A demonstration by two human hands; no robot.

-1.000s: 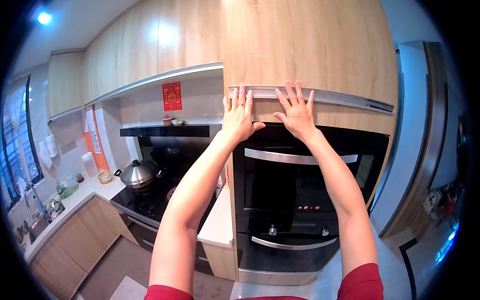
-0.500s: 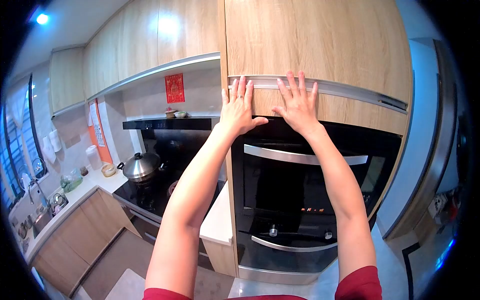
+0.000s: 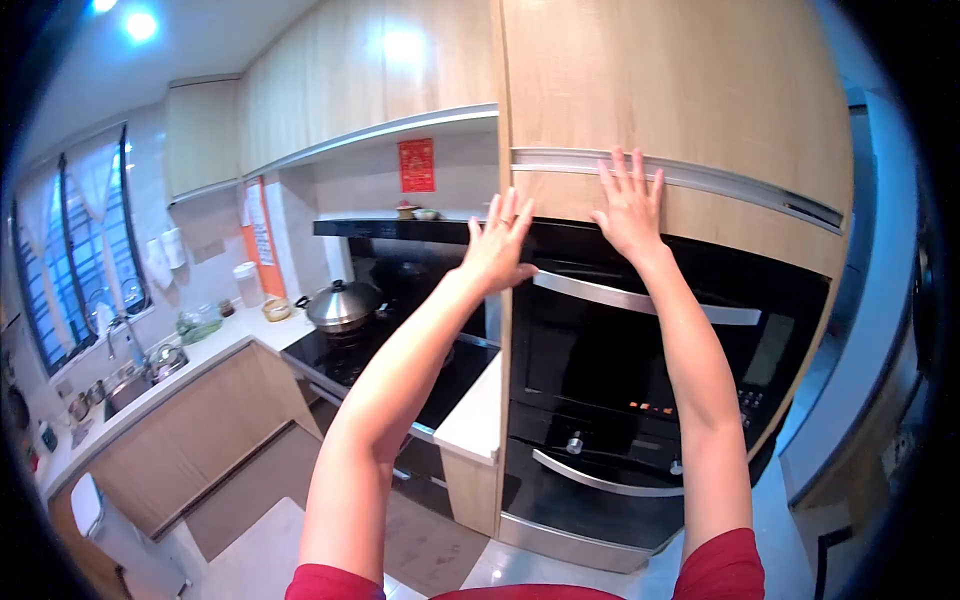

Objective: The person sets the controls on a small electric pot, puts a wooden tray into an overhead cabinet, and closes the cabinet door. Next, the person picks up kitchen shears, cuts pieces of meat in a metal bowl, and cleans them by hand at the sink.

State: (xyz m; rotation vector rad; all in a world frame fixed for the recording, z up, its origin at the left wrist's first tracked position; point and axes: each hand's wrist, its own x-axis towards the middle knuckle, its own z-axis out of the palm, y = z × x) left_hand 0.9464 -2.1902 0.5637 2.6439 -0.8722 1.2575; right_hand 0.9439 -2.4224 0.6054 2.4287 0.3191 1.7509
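Both my arms reach forward to a tall wood-grain cabinet [image 3: 680, 70] with a built-in black oven [image 3: 610, 340]. My right hand [image 3: 633, 208] has its fingers spread, with the tips at the metal grip strip [image 3: 720, 178] under the upper door; it holds nothing. Lower and further left, my left hand [image 3: 497, 248], with a ring on one finger, is spread beside the cabinet's left edge, near the left end of the upper oven handle [image 3: 640, 298]. Whether it touches the cabinet I cannot tell.
To the left, a lidded steel pot [image 3: 342, 306] stands on the black cooktop [image 3: 310, 352] under a range hood [image 3: 390, 230]. The white counter [image 3: 225, 335] runs on to a sink [image 3: 128, 390] by the window. A white bin [image 3: 120, 535] stands on the floor at lower left.
My left hand has come down and away from the metal strip. My right hand stays near the strip. The view has turned left, showing more of the window and sink.
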